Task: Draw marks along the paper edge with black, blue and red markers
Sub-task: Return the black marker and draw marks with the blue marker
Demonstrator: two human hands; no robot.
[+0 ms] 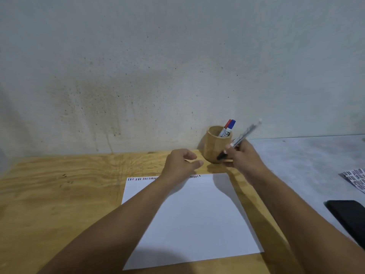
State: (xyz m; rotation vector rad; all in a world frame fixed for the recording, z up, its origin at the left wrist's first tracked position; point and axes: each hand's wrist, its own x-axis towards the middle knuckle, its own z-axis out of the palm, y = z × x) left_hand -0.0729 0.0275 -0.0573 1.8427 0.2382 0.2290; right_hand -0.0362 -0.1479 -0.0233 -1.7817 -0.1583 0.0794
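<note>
A white rectangular sheet of paper (189, 220) is laid flat on a light plywood tabletop (59, 186). A row of short black, blue and red marks (141, 178) is seen along its far edge, partly hidden by the left forearm. Both bare arms are stretched forward over the sheet. The left hand (180, 165) is held above the far edge, palm down, its fingers (195, 162) loosely curled and gripping nothing. The right hand (244, 158) is raised just beside a round wooden pen cup (214, 149), its fingers closed around a black marker (242, 138), which is blurred and tilted, dark tip down and to the left. A red-capped marker (227, 125) and a blue-capped marker (232, 125) are stood in the cup, leaning right. A black flat object (349, 216) is seen on the grey surface at the right.
</note>
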